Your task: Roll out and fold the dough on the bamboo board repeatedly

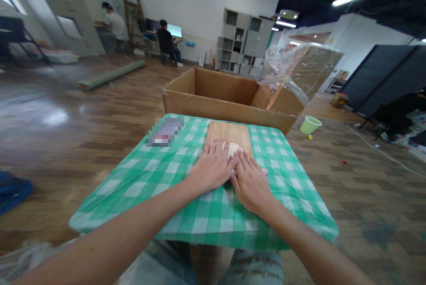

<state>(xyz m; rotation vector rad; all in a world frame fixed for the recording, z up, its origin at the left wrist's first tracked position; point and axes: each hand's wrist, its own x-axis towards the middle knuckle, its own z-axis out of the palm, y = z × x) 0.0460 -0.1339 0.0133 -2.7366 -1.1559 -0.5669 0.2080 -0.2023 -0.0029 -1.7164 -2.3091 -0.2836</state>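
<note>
A pale, rounded piece of what looks like dough (pixel 234 148) lies on a wooden board (pixel 229 130), partly covered by my hands. My left hand (pixel 214 165) rests over its left side, palm down with fingers stretched forward. From the right, my right hand (pixel 249 178) lies flat with extended fingers, its fingertips near the dough and its thumb side close to my left hand. A pale rod end, perhaps of a rolling pin (pixel 265 172), pokes out beside my right hand; whatever is under the palms is hidden.
A green-and-white checked cloth (pixel 133 183) covers the table. At its far left lies a blurred-out flat object (pixel 164 132). Behind the table stands a large cardboard box (pixel 213 98) with plastic wrap. A light green bin (pixel 310 125) is on the floor at right. Two people sit farther back.
</note>
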